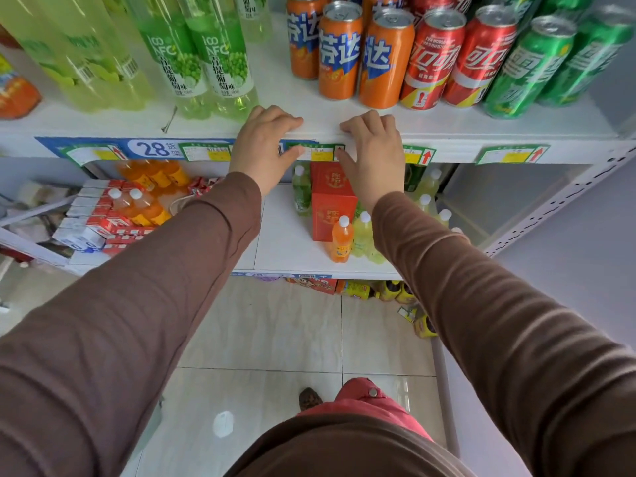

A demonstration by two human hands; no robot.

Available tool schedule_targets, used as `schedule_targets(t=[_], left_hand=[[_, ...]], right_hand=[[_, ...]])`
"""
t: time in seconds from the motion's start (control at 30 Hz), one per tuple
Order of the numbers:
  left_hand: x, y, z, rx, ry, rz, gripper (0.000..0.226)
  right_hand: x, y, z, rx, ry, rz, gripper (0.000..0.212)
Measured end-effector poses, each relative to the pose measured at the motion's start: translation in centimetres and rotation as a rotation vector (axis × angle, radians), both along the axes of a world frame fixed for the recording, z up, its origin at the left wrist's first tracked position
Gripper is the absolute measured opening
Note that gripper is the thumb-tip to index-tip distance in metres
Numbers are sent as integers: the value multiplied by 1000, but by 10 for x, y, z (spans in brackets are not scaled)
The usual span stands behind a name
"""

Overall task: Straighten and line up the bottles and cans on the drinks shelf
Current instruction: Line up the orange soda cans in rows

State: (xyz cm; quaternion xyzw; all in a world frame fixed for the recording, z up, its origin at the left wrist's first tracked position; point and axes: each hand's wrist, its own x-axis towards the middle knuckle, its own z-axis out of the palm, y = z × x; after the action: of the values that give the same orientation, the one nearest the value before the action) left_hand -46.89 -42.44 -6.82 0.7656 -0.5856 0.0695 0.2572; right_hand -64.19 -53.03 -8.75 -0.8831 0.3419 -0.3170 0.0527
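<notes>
On the white drinks shelf [309,108] stand green grape-drink bottles [223,60] at the left, orange cans [339,53] in the middle, red cola cans [435,60] and green cans [530,67] at the right. My left hand [263,146] and my right hand [373,149] both rest on the shelf's front edge, fingers curled over the lip and thumbs on the price-tag strip [321,152]. Neither hand holds a bottle or can. The cans stand just beyond my fingers.
A lower shelf [285,235] carries a red carton [332,201], small orange and green bottles [342,239] and stacked boxes [99,222] at the left. More packs lie on the tiled floor [275,325] beneath. A perforated white upright [564,197] runs down the right.
</notes>
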Motion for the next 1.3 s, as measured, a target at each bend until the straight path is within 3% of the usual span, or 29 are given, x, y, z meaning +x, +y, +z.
schedule_targets(t=[0.23,0.47,0.53,0.7,0.8,0.87,0.97,1.07,1.2,1.3], left_hand=[[0,0,17,129,86,-24,49],[-3,-29,55,-21,277,20,49],[0,-43,68,-71,304,24,49],[14,-77,99,-153,241,15,44],[22,-98,116,-171,214,35,44],[26,-110,128,-166,214,65,46],[33,-125,142,-6,217,123,53],[41,-140,154,204,192,181,58],[46,-154,159,387,193,162,40],[47,-156,160,452,242,137,42]], right_hand=[[-3,0,19,323,-159,88,48],[15,-2,43,637,-381,120,72],[22,-1,50,639,-450,155,69],[32,-18,85,416,-539,240,59],[33,-45,115,226,-438,258,55],[34,-63,130,105,-268,239,57],[38,-84,143,-4,100,133,69],[45,-98,147,52,335,94,80],[55,-101,143,77,363,69,79],[57,-103,144,122,332,59,68]])
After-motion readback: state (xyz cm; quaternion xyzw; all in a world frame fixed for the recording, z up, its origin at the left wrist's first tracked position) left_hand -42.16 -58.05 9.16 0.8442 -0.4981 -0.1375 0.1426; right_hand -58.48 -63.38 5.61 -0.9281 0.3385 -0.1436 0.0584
